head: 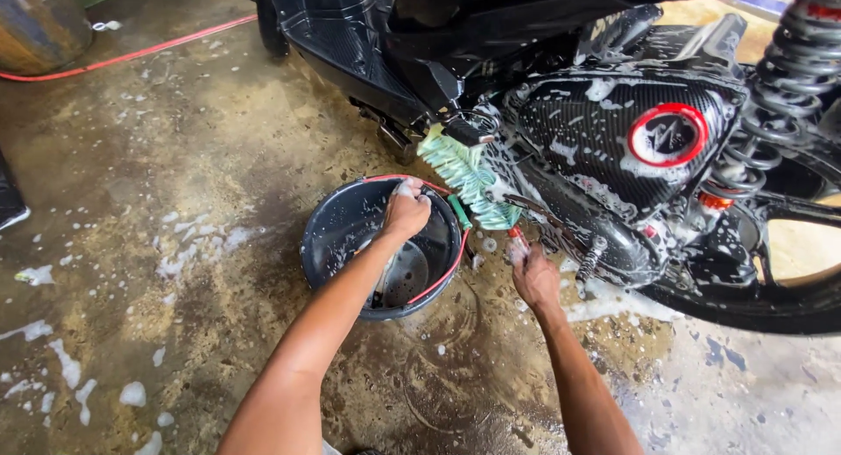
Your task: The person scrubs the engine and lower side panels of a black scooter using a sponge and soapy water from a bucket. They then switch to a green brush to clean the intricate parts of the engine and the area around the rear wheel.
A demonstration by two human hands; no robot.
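Left hand (407,211) fingers grip green brush (469,182) above bucket (326,236) — right hand (533,275) fingers closed on small red-tipped tool (515,237), against soapy engine cover (604,131).

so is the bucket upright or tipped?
Upright. The dark bucket stands on the wet floor, mouth up, suds inside; left hand is at its rim.

Green noodle wash brush (464,179) – soapy, tilted, against the motorcycle engine (613,148)

wet, stained concrete floor (175,140) with soap foam patches (188,245) left of the hands, a red hose (131,54) beyond
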